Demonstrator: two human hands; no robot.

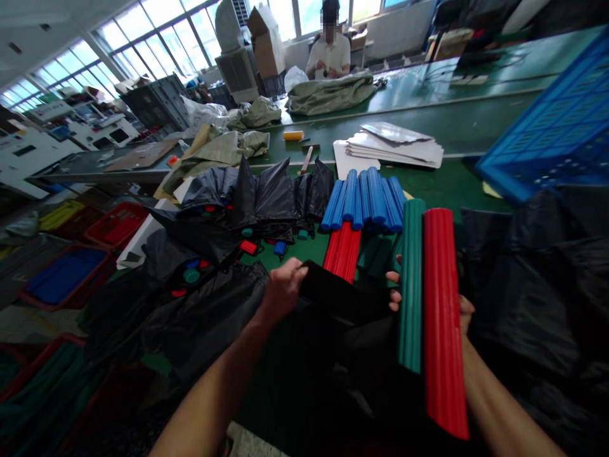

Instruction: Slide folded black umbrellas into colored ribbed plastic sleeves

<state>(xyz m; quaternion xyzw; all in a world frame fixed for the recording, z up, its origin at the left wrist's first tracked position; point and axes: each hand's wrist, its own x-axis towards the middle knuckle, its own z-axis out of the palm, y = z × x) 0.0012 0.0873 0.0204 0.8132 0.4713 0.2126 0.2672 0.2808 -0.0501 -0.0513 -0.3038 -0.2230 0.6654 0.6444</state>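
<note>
daylight from rear windows (162, 38), panes blown out; foreground dim, shadows near black; edges stretched, soft.

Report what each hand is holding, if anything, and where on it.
Left hand: black bag, by its upper edge. Right hand: green rod and red rod, around their middles; whether it also grips the bag can't be told.

From here I see daylight in tall windows (162, 38) above a pale wall (387, 37), a long green table (457, 114), grey crates (155, 105) and boxes (266, 47) behind it, and white machines (28, 152) at far left under a slanting ceiling (42, 25).
</note>
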